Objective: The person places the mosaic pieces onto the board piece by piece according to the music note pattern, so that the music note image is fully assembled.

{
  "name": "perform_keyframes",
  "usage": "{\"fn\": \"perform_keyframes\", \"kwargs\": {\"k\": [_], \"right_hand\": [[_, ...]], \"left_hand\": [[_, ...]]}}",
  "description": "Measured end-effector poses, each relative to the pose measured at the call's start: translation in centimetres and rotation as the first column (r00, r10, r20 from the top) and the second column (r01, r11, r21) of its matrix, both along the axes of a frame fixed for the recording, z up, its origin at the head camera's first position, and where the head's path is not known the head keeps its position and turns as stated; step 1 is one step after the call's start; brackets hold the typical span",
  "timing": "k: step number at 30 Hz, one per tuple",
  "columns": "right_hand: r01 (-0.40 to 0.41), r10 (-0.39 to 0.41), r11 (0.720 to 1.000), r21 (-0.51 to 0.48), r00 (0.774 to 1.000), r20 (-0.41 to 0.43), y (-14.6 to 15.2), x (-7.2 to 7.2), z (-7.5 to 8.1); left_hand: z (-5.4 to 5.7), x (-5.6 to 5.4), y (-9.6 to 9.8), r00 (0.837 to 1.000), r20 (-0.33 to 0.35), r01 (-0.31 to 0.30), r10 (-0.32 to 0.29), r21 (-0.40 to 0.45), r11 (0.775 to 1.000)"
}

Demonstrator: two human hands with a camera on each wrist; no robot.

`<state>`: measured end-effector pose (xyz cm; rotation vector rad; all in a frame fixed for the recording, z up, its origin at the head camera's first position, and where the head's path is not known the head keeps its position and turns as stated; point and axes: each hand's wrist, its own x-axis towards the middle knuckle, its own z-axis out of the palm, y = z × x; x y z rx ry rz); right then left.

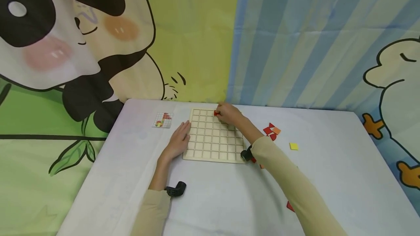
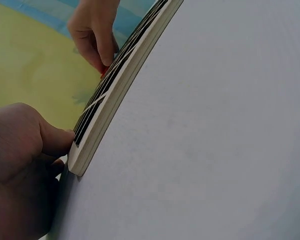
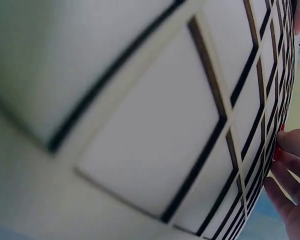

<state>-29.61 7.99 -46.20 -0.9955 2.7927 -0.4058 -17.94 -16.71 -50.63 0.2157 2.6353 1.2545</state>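
Observation:
A pale wooden grid board (image 1: pixel 210 137) with square recesses lies on the white table. At its far edge my right hand (image 1: pixel 228 113) pinches a small red tile (image 1: pixel 215 113), right over a cell of the top row. In the right wrist view the red tile (image 3: pixel 278 150) shows between thumb and fingers, its shape mostly hidden. My left hand (image 1: pixel 179 139) rests on the table at the board's left edge, and in the left wrist view its thumb touches the frame's side. Left of the board lies a small pattern card (image 1: pixel 162 120) with a coloured figure on a grid.
Red tiles (image 1: pixel 267 130) and an orange tile (image 1: pixel 276 130) lie in a cluster right of the board. Farther right is a yellow tile (image 1: pixel 293 146). Another red piece (image 1: pixel 290 207) lies partly under the right sleeve. A printed curtain (image 1: pixel 197 39) hangs behind the table.

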Motion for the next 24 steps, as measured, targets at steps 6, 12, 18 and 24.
{"fn": "perform_keyframes", "kwargs": {"k": [6, 12, 18, 24], "right_hand": [[0.003, 0.000, 0.997, 0.071, 0.999, -0.043, -0.5, 0.6, -0.3], [0.016, -0.014, 0.997, 0.078, 1.000, -0.020, 0.1, 1.9, 1.3], [-0.043, 0.043, 0.997, -0.063, 0.999, -0.001, 5.4, 8.9, 2.8], [-0.044, 0.040, 0.996, -0.079, 0.998, -0.051, 11.5, 15.4, 1.7]], "left_hand": [[0.0, 0.0, 0.0, 1.000, 0.000, 0.014, -0.014, -0.013, 1.000], [-0.1, 0.1, -0.3, 1.000, -0.003, -0.001, 0.001, -0.010, 1.000], [-0.2, 0.0, -0.2, 1.000, 0.009, 0.004, -0.003, -0.005, 1.000], [0.0, -0.2, 0.1, 1.000, 0.012, 0.013, -0.013, -0.003, 1.000]]}}
